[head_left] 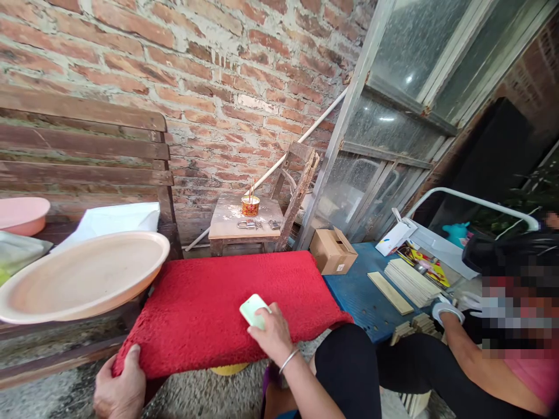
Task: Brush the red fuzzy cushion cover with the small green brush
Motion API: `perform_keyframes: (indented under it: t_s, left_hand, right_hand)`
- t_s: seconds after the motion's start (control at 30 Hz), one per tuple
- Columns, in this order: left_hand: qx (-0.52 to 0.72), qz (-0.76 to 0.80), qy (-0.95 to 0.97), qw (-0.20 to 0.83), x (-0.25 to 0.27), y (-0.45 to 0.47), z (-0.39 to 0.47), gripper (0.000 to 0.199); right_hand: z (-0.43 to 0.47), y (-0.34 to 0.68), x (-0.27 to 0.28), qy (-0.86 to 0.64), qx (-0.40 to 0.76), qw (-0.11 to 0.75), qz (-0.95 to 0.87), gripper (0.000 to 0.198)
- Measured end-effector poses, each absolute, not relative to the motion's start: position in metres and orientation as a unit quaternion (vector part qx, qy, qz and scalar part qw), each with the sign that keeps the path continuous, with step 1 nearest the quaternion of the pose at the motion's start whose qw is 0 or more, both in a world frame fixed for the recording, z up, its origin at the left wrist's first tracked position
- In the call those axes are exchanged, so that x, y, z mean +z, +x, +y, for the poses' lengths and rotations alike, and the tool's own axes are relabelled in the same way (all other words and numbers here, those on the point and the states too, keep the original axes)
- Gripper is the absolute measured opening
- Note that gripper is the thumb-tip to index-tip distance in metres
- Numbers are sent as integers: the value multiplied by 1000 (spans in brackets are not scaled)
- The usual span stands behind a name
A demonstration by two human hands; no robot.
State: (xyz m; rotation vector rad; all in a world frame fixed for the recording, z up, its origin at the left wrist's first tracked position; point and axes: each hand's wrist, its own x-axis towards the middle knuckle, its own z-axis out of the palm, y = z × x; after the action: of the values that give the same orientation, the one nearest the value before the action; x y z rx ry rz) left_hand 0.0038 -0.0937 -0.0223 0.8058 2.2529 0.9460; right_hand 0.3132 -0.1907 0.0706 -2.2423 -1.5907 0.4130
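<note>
A red fuzzy cloth (pixel 209 302) covers a low flat surface in front of me, its front edge hanging loose. My left hand (pixel 120 384) is closed on its near left corner, thumb on top and fingers at the side. Over the middle of the cloth, my right hand (pixel 273 334) grips a pale green rounded block (pixel 254 311), with a silver bangle at the wrist. The block's underside is hidden, so I cannot tell whether it touches the cloth.
A large pale basin (pixel 87 273) sits on a wooden bench at left. Rightward, a cardboard box (pixel 332 250) and stacked wooden strips (pixel 413 282) lie on a blue table (pixel 364 297), where a gloved person works. Behind, a small chair (pixel 218 227) holds an incense cup (pixel 250 206) and padlocks.
</note>
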Motion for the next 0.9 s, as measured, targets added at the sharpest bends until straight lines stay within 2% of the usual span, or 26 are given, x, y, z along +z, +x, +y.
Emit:
perform_keyframes:
  t_s: [0.13, 0.4, 0.73, 0.9]
  left_hand:
    - [370, 832, 306, 278, -32, 0, -90, 76]
    - [396, 828, 296, 266, -38, 6, -91, 69]
    - [369, 835, 295, 281, -27, 9, -94, 72]
    - [365, 838, 297, 278, -27, 11, -94, 72]
  right_hand:
    - [-186, 303, 61, -770, 167, 174, -591, 41]
    - [-205, 394, 74, -873, 91, 135, -460, 36]
    - [-191, 305, 56, -766, 156, 169, -600, 30]
    - [-204, 381, 58, -843, 134, 147, -500, 36]
